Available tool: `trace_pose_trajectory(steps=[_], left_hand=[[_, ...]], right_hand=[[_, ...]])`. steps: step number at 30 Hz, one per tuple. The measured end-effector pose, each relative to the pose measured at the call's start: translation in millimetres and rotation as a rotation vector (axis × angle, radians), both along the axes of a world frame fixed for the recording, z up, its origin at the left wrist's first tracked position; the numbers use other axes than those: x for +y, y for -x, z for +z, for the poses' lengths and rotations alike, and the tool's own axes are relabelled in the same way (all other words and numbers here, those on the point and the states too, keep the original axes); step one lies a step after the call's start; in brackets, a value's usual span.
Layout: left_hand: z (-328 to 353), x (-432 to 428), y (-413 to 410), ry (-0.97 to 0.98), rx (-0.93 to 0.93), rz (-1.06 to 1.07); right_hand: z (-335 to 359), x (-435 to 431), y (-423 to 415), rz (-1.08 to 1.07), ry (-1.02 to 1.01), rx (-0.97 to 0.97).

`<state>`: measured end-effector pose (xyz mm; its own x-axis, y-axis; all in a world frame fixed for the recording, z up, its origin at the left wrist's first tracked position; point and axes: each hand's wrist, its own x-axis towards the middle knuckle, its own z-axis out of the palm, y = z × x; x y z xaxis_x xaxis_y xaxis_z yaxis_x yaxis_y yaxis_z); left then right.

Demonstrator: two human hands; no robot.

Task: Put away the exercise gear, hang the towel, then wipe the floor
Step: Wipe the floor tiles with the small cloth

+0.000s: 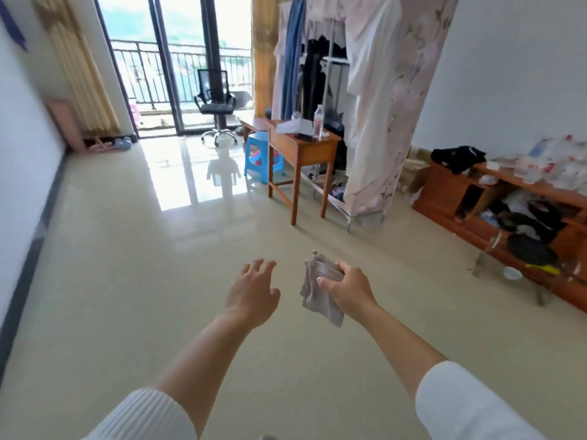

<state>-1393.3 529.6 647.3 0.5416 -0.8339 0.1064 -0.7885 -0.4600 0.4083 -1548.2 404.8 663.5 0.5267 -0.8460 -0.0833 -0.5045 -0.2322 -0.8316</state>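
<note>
Right hand (346,287): clamped on a small grey cloth (320,304), thumb across its front and fingers curled behind its upper part.
Grey cloth: held in the air above the floor, well on the near side of the wooden desk (301,147), with its lower corner hanging free below the hand.
Handling: likely light, soft and limp. It should bunch and fold wherever it is squeezed, with little risk of slipping or damage.
Where to hold: for hanging, probably two top corners or one edge so it drapes flat. For wiping, a wad under the palm seems better.
Which cloth: I cannot tell whether it is the towel to hang or a rag for wiping.
Left hand (251,293): empty, fingers spread apart and relaxed, just beside the cloth but not touching it.
Floor (158,265): pale glossy tile, running from under the hands to the desk and past it.
Beside the desk: a blue plastic stool (262,157) at its far side, and a fabric wardrobe (381,122) right behind it.
On the desk: a clear water bottle (318,122).
</note>
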Motion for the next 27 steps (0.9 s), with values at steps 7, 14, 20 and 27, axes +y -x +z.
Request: trace_pose_trajectory(steps=[7, 14, 20, 27], left_hand=[[20, -47, -222, -0.016, -0.078, 0.260], [29, -82, -440, 0.020, -0.070, 0.465], [21, -122, -630, -0.012, -0.145, 0.509], [8, -174, -844, 0.091, 0.006, 0.582]], right_hand=[[12, -76, -247, 0.159, 0.024, -0.076], [34, -127, -488, 0.325, 0.045, -0.066], [32, -168, -695, 0.425, 0.092, -0.072], [24, -217, -911, 0.338, -0.052, -0.115]])
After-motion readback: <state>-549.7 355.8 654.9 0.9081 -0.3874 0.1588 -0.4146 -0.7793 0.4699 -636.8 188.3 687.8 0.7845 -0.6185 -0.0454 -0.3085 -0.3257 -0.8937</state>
